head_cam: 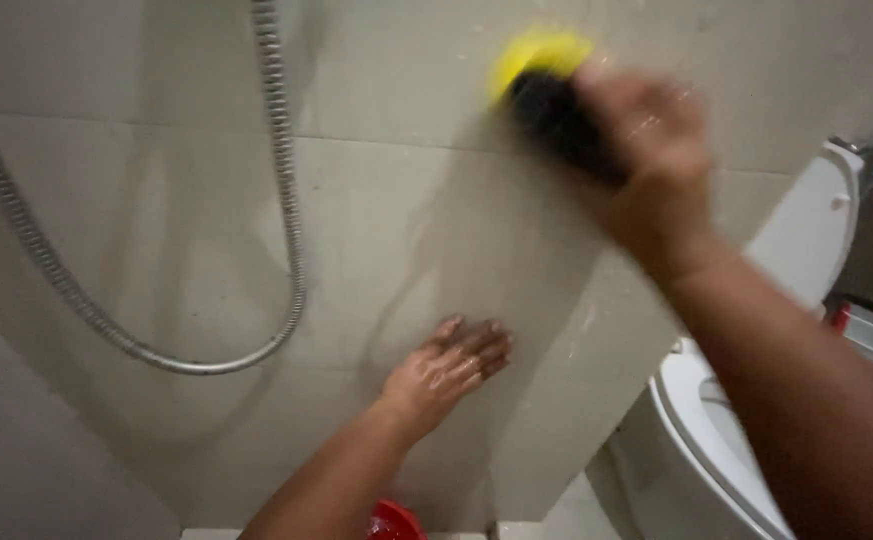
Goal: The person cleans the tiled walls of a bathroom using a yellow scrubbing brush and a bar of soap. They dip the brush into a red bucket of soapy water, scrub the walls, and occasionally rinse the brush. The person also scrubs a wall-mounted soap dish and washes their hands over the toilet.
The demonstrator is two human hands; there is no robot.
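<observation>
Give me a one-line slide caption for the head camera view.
Right hand presses a yellow-and-black scrub brush to the tiled wall; left hand lies flat on it.

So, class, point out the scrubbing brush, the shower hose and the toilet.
Scrubbing brush (546, 85), head view, on its black and yellow body.
Shower hose (291, 210), head view, on its hanging metal length.
Toilet (806, 225), head view, on its raised lid.

Yellow-and-black scrub brush (541, 85), blurred, pressed against beige wall tile (406, 230).

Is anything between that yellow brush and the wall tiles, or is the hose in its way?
Nothing visible. The right hand holds the yellow brush against the tiled wall; the shower hose hangs well off to the side. The left hand lies flat on the tiles below.
</observation>
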